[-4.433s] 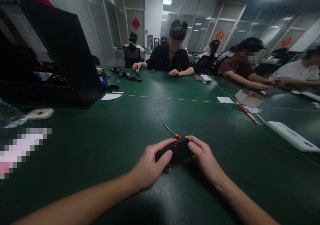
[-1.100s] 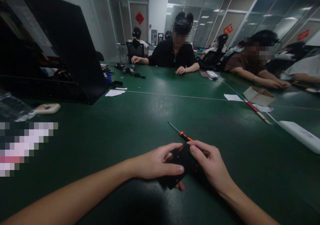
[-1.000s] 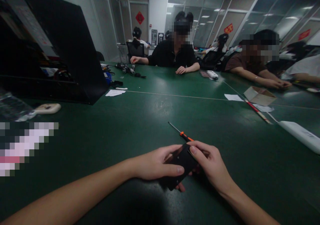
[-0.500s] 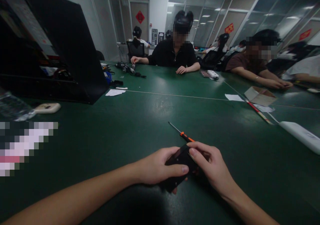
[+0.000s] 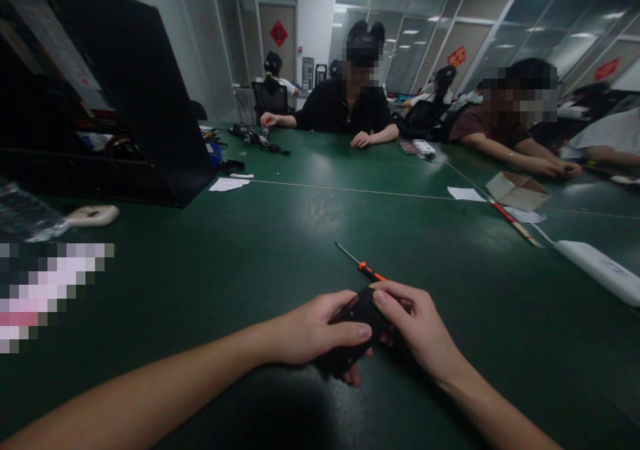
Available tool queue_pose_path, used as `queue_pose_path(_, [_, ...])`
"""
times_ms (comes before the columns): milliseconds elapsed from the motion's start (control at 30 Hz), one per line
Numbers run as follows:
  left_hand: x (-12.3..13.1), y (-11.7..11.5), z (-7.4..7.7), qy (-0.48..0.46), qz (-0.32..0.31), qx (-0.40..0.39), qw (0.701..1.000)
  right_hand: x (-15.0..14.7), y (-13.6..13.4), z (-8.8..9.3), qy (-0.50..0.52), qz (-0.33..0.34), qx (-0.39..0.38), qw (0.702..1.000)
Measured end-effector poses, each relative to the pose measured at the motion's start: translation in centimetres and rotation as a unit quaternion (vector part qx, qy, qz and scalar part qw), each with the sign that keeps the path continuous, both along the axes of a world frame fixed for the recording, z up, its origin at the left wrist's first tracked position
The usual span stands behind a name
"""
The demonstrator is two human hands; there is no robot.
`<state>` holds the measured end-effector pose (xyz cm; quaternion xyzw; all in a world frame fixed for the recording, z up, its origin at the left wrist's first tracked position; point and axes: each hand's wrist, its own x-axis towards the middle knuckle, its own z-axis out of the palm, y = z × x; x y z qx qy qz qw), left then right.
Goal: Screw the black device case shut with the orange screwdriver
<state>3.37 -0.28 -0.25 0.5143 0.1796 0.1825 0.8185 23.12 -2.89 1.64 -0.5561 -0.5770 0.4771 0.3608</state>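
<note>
Both of my hands hold a flat black box-shaped piece (image 5: 361,311) with small screws or screw holes on its face, low over the table. My left hand (image 5: 325,333) wraps round its left side, thumb lying across the face and fingertips showing beneath. At the upper right corner, my right hand (image 5: 417,323) pinches the edge between thumb and fingers; some of its fingers are hidden. Just beyond the hands lies a screwdriver (image 5: 364,267) with an orange and black handle, its tip pointing away to the left. The handle's end is hidden behind my right hand.
A large open black computer case (image 5: 150,103) stands at the left. Cables (image 5: 255,137) lie at the far side, before a seated person in black (image 5: 345,110). On the right are a small open box (image 5: 517,191), a paper slip (image 5: 466,194) and a white power strip (image 5: 600,270).
The black piece has tilted slightly, and both hands have shifted a little to the left with it. The screwdriver lies as before.
</note>
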Motion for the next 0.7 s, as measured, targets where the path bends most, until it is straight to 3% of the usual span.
queue_pose_path(267, [0.0,0.65,0.24,0.019,-0.032,-0.034,0.999,-0.52,-0.51,0.56,-0.021,0.025,0.025,0.999])
queue_pose_path(700, [0.24,0.01,0.06,0.009,-0.002,0.005,1.0,-0.44,-0.32,0.78,-0.034,0.033,0.051,0.998])
